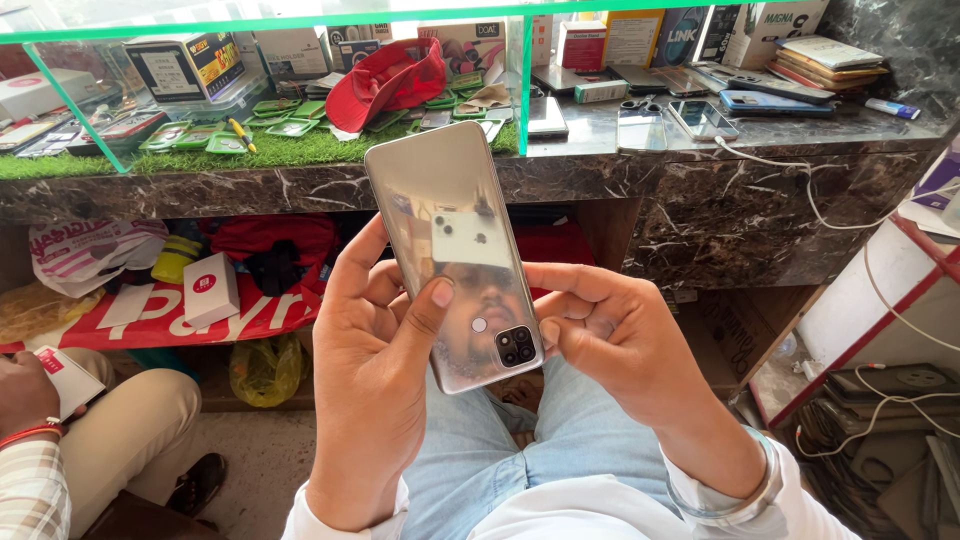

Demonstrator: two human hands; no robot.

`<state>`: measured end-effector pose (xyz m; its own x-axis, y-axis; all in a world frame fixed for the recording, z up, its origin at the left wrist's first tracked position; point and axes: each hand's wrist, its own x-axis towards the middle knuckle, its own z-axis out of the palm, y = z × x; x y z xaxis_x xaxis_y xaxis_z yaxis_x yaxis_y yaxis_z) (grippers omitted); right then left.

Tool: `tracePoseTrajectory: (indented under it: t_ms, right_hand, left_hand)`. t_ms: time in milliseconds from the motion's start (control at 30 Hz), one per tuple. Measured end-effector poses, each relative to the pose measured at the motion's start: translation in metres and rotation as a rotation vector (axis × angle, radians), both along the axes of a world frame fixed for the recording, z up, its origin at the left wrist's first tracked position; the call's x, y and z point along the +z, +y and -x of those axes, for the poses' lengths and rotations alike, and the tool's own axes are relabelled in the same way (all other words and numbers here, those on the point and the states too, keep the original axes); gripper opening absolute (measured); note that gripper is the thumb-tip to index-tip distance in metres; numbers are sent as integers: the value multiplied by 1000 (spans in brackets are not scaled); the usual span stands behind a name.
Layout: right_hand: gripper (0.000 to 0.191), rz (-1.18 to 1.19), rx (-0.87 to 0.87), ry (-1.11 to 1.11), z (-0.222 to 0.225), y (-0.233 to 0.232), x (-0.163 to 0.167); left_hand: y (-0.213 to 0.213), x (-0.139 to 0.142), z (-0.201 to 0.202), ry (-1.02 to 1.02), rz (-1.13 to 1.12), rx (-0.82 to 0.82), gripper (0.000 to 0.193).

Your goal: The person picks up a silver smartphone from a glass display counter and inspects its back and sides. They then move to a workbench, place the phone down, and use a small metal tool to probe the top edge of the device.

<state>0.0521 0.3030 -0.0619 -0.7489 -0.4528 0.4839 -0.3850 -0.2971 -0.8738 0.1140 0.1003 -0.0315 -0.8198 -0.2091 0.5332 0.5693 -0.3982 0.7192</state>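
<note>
The silver smartphone (455,250) is held above the person's lap, in front of the dark marble desk (700,190), back face toward the camera and tilted, with its camera module at the lower end. The left hand (375,350) has its grip closed on the phone's left edge; its thumb lies across the glossy back panel, the tip resting above the small round spot beside the lenses. The right hand (615,340) has its grip closed on the lower right edge, fingers curled inward, touching the phone next to the camera module.

On the desk behind, a red cap (385,80) lies on green turf under a glass case, with several phones (700,115) and a white cable (820,200) to the right. At the lower left, another person's hand (25,390) holds a small white box (68,380).
</note>
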Motion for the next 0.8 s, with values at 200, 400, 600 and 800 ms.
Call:
tracePoseTrajectory:
  t_ms: [200,400,600,800]
  right_hand:
    - [51,20,44,-3,1,2,1]
    - [57,39,95,41,-2,4,2]
    - [52,33,70,15,1,3,1]
    - [46,64,36,16,2,0,3]
  left_hand:
    - [-1,-1,3,12,-25,-20,60]
    - [-2,-2,3,12,-43,-35,60]
    - [0,-4,7,19,-43,-13,60]
    - [1,-5,8,22,-52,-65,59]
